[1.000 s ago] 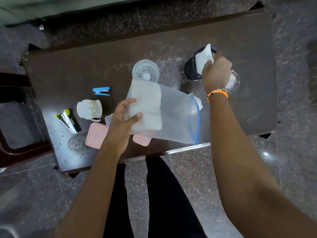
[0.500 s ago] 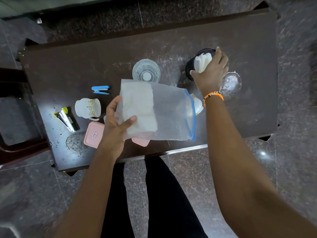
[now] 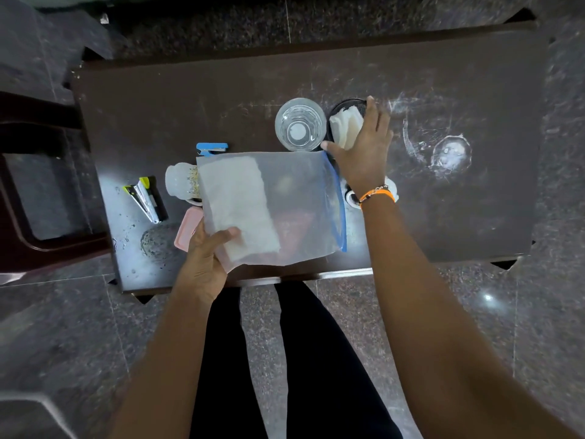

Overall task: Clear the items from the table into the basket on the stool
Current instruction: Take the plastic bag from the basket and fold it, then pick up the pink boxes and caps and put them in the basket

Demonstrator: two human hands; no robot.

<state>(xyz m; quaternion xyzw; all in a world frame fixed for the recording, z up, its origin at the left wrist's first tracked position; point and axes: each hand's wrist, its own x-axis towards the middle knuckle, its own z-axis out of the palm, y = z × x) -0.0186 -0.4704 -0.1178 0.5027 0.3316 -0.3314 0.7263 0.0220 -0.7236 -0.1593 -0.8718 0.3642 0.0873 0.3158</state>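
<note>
My left hand (image 3: 202, 261) holds a frosted zip bag (image 3: 294, 201) with a blue zip edge flat above the near table edge; a white folded sheet (image 3: 237, 207) lies inside it. My right hand (image 3: 364, 150) is clasped around a black cup (image 3: 342, 106) stuffed with white tissue (image 3: 346, 125), right beside a clear glass (image 3: 300, 125). On the dark table (image 3: 158, 99) also lie a blue stapler (image 3: 211, 148), a white mug (image 3: 180, 185), a pink box (image 3: 186, 236) partly under the bag, and a yellow and silver tool (image 3: 145, 199). No basket is in view.
A dark brown chair or stool (image 3: 31, 191) stands against the table's left end. A small white object (image 3: 349, 196) lies partly hidden under my right wrist. Pale ring marks (image 3: 451, 155) stain the table's right half. My legs stand at the near edge.
My right hand pressed the tissue down into the black cup and brought the cup left, close to the glass. The bag in my left hand has levelled out and spread flatter.
</note>
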